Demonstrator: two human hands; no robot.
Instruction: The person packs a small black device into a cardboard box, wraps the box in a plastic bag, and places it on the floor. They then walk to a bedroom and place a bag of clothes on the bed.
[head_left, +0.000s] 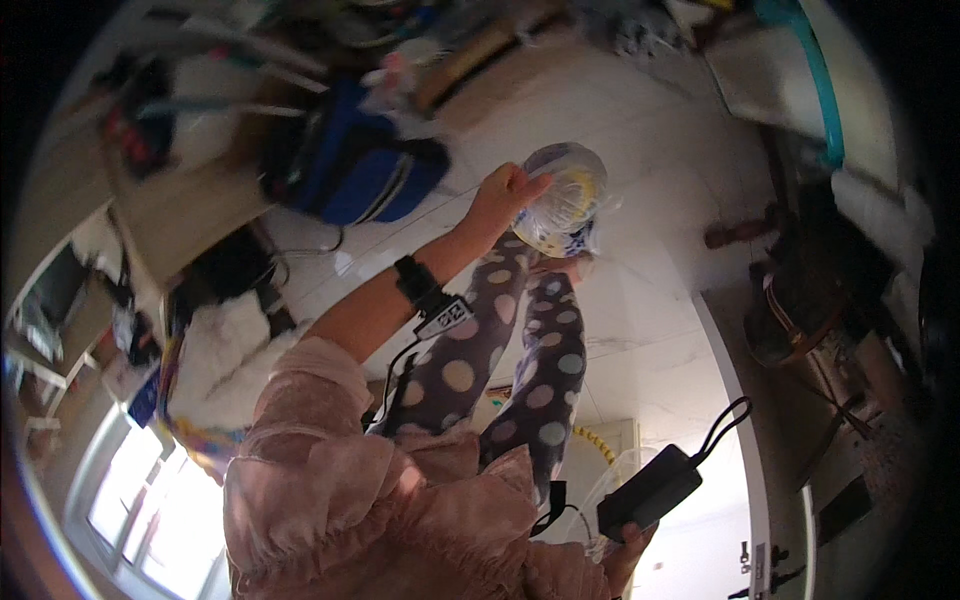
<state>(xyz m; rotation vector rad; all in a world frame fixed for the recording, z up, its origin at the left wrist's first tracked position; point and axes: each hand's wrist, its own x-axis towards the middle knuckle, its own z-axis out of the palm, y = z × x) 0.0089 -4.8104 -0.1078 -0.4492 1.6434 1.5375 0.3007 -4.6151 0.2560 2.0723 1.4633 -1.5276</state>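
Observation:
My left hand (512, 191) reaches forward, thumb on top, gripping a round bowl-like thing (566, 199) with clear plastic over it. Yellow and blue patterning shows on this thing, which is above the feet. A black band with a small box bearing a printed code (448, 319) is strapped to my left forearm, and a cable runs from it. Low at the right, my right hand (631, 551) has its fingers on the end of a black rectangular device (649, 491) with a loop strap. Clear plastic (592, 491) shows beside that device; whether the hand holds this too is unclear.
A blue fabric bag (375, 176) sits on the pale tiled floor (637, 112). Shelving with clutter (60, 367) lines the left, near a bright window (150, 510). A door edge (739, 390) stands at the right. Dark bags (802, 307) are beyond it.

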